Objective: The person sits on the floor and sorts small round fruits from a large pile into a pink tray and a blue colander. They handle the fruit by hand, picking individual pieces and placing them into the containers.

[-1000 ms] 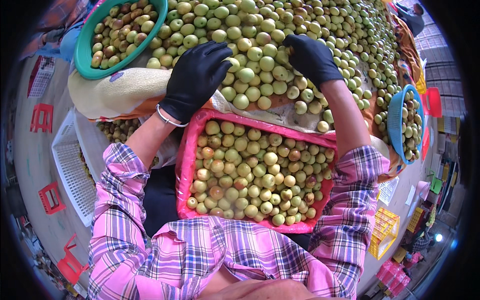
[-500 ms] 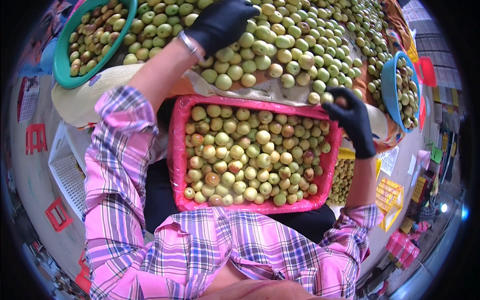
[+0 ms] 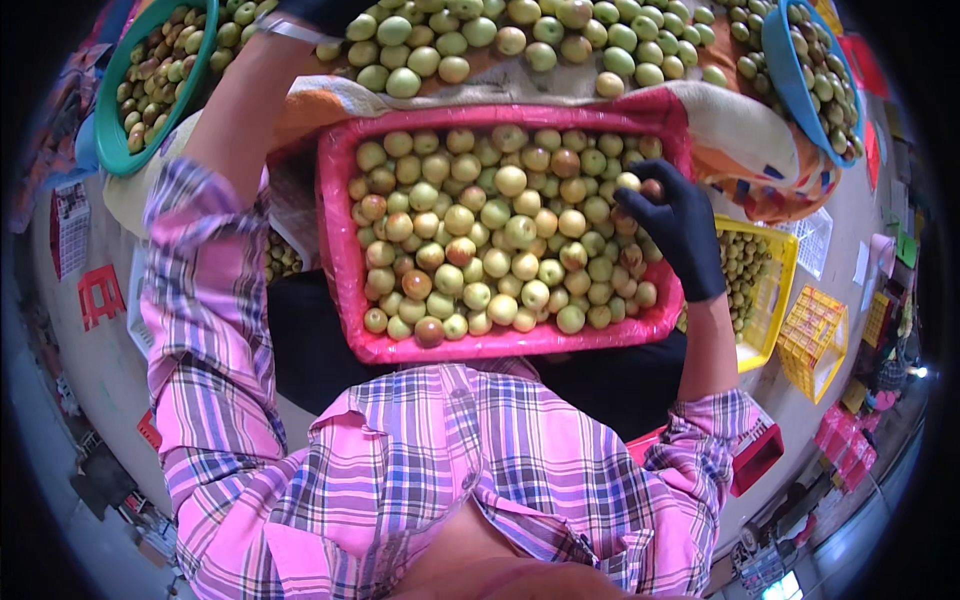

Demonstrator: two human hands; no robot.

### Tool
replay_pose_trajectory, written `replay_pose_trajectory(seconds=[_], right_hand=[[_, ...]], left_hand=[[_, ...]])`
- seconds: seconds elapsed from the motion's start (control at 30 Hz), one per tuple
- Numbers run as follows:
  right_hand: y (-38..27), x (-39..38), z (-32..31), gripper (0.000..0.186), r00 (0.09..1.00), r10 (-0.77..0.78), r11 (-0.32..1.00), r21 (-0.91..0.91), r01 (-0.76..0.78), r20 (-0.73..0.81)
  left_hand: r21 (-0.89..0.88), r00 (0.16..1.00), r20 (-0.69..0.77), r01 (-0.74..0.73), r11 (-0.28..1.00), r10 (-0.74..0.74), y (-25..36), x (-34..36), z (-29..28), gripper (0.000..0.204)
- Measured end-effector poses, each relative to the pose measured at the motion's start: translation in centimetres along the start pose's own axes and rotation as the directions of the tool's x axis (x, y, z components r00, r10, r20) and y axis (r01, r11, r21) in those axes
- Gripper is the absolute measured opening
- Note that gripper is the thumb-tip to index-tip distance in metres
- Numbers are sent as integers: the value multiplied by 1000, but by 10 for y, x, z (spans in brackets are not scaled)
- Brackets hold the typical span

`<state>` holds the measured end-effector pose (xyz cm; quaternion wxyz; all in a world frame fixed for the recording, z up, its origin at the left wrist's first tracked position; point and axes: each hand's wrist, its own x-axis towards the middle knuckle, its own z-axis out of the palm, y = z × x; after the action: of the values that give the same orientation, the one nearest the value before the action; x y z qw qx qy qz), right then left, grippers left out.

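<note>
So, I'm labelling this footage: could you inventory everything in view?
Tray: one, pink, centre
Cloth: count unclear, cream and orange, beyond tray
Left basin: one, green, upper left
Right basin: one, blue, upper right
Near crate: one, yellow, right of tray
Fruit: too many to count, green to reddish, across all these
Basket: one, yellow, right floor
Stool: at least one, red, left floor
Clutter: uncounted, mixed, edges, unclear
Shirt: one, pink plaid, lower centre
Left hand: one, black glove, cut by top edge
Right hand: one, black glove, holding fruit over tray
</note>
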<state>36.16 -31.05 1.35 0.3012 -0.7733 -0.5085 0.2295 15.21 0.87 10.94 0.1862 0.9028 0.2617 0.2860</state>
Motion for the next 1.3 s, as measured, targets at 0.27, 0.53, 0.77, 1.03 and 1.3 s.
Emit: replay_pose_trajectory(seconds=[0.27, 0.53, 0.77, 1.03, 1.3], right_hand=[[-26, -9, 37, 32, 982, -185, 976, -109, 189, 42], [-8, -2, 77, 36, 959, -259, 949, -214, 230, -117], [3, -67, 33, 47, 977, 163, 721, 660, -213, 137], [2, -92, 38, 46, 985, 112, 673, 719, -173, 132], [10, -72, 30, 40, 998, 44, 780, 626, -12, -35]], left_hand=[[-718, 887, 443, 437, 543, -128, 66, -168, 10, 43], [-749, 845, 510, 527, 401, -160, 82, -228, 42, 46], [-782, 858, 511, 485, 391, -42, 72, -237, 63, 43], [-750, 776, 631, 607, 263, 9, 81, -238, 72, 42], [-449, 955, 191, -121, 885, 228, 68, -229, 110, 35]])
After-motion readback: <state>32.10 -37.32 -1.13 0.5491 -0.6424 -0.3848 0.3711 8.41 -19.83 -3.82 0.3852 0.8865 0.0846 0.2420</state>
